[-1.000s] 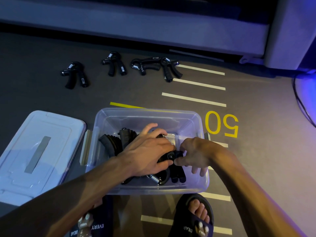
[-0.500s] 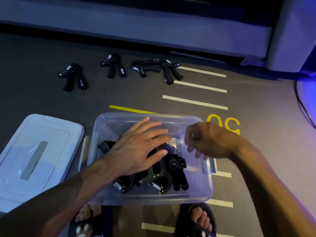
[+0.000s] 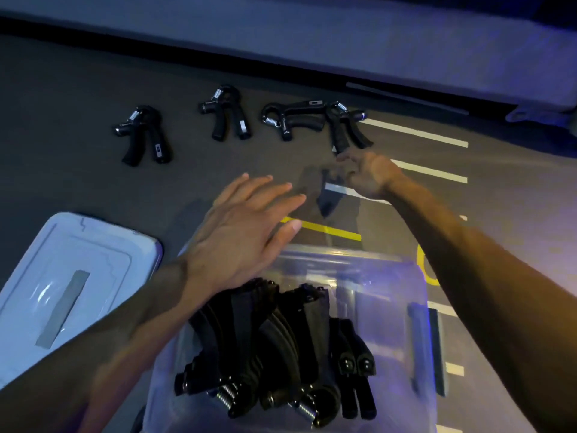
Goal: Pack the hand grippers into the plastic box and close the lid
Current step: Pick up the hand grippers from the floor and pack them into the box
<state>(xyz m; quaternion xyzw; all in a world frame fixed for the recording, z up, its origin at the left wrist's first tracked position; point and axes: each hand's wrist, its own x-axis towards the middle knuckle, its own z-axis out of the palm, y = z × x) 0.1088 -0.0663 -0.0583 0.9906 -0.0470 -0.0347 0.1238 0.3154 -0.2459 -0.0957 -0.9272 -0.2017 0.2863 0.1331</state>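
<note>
A clear plastic box point(image 3: 418, 339) stands on the floor near me, with several black hand grippers point(image 3: 281, 348) packed inside. Its pale lid point(image 3: 71, 289) lies flat to the left. Four more black hand grippers lie in a row farther out: one at the left point(image 3: 143, 135), one beside it point(image 3: 226, 112), and two touching at the right point(image 3: 296, 117) point(image 3: 345, 128). My left hand point(image 3: 246, 223) hovers over the box's far rim, fingers spread and empty. My right hand point(image 3: 368, 175) is stretched out with its fingertips just short of the rightmost gripper's handles, holding nothing.
The dark floor carries white stripes point(image 3: 415, 132), a yellow line point(image 3: 324, 228) and a yellow number mark. A long pale ledge point(image 3: 312, 35) runs along the far side behind the loose grippers.
Both hands have left the box and moved outward toward the row of loose grippers; the right hand has travelled farthest. The view has shifted, so the box sits lower in frame.
</note>
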